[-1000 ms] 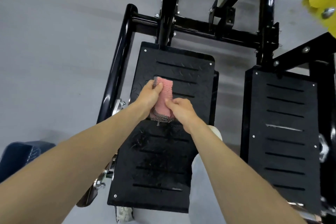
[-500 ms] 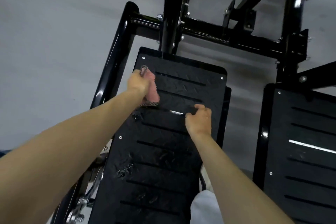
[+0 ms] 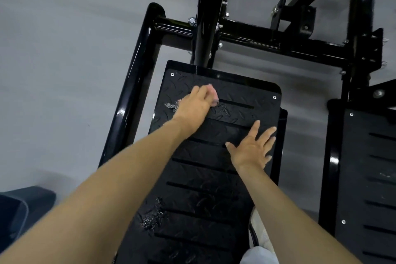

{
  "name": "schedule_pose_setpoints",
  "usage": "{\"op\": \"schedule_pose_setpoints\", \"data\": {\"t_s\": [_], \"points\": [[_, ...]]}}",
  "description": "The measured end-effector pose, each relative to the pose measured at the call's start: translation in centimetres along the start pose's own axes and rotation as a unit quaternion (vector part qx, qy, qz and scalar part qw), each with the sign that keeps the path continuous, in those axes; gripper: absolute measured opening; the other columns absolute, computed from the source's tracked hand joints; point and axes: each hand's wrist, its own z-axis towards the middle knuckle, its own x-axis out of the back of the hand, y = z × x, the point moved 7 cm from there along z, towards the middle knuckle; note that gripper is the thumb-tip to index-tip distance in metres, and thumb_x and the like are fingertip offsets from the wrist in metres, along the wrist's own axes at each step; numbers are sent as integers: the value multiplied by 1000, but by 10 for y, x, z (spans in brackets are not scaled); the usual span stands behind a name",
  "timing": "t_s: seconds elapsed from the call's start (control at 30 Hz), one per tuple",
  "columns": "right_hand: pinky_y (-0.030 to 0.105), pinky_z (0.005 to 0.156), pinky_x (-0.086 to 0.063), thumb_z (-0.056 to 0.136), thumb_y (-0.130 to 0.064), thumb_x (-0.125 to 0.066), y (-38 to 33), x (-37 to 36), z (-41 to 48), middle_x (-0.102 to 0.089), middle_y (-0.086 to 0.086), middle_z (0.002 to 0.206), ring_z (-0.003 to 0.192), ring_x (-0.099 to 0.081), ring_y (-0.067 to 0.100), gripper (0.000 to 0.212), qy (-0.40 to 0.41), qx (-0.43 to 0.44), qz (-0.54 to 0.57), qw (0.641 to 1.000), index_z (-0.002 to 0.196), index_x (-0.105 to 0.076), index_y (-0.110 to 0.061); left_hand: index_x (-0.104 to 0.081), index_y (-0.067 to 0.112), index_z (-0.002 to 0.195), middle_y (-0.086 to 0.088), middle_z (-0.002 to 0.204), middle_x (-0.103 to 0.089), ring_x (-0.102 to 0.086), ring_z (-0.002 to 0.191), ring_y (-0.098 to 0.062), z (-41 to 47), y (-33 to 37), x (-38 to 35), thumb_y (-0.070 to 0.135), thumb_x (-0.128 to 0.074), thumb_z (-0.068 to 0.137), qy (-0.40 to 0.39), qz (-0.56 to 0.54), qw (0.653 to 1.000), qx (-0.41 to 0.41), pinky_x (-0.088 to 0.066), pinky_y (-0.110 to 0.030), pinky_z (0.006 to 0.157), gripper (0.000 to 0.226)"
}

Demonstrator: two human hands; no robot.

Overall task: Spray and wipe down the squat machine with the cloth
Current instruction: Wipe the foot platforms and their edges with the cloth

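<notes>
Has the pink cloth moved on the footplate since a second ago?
Yes. The cloth, gripped by the left hand, has gone from the middle of the footplate up toward its far edge, onto the topmost slot.

The cloth (image 3: 213, 94) under the left hand (image 3: 194, 109), far end of the footplate (image 3: 203, 180) — right hand (image 3: 250, 150) nearer — second footplate (image 3: 368, 178) rightward

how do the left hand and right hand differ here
The left hand curls around the pink cloth; the right hand lies flat, fingers spread, holding nothing. The left hand is blurred and nearer the top of the footplate; the right hand is sharp and lower down. Both rest on that footplate.
</notes>
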Motion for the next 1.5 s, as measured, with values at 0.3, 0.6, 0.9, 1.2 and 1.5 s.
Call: {"op": "schedule_pose_setpoints", "data": {"t_s": [0.3, 0.6, 0.9, 1.2, 1.5], "points": [[55, 117, -16, 87, -38, -66, 21, 2, 0, 30, 13, 154, 146, 13, 34, 103, 17, 17, -6, 1000, 151, 13, -24, -33, 1, 140, -18, 137, -35, -37, 117, -34, 5, -89, 21, -3, -58, 83, -5, 72, 977, 201, -44, -42, 92, 63], [52, 117, -13, 88, -38, -64, 32, 0, 2, 27, 13, 155, 146, 12, 33, 100, 11, 10, 39, 999, 152, 11, -24, 8, 10, 152, -6, 160, 5, -29, 127, -31, 10, -30, 9, -3, -54, 85, -112, 262, 953, -103, -34, -39, 104, 92], [50, 118, -13, 90, -35, -63, 51, 7, 4, 22, 7, 158, 147, 10, 29, 98, 8, 20, 26, 999, 152, 11, -20, -18, 0, 148, -17, 151, -23, -38, 119, -28, 18, 12, -8, 11, -58, 83, -53, 274, 960, 19, -36, -35, 91, 77], [47, 119, -15, 93, -35, -58, 39, 4, 5, 19, 4, 159, 148, 7, 24, 92, -35, 58, 18, 998, 152, 10, -17, -2, 1, 149, -17, 152, -17, -38, 120, -33, 13, -15, 8, 5, -65, 80, -68, 257, 958, 111, -45, -39, 94, 94], [45, 119, -14, 95, -34, -54, 38, 2, 7, 21, 6, 158, 148, 10, 25, 86, -53, 53, -19, 997, 152, 8, -14, 2, 4, 151, -13, 159, -2, -27, 129, -34, 35, 113, -28, 6, -59, 88, -75, 211, 963, -150, -32, -43, 106, 88]]}}
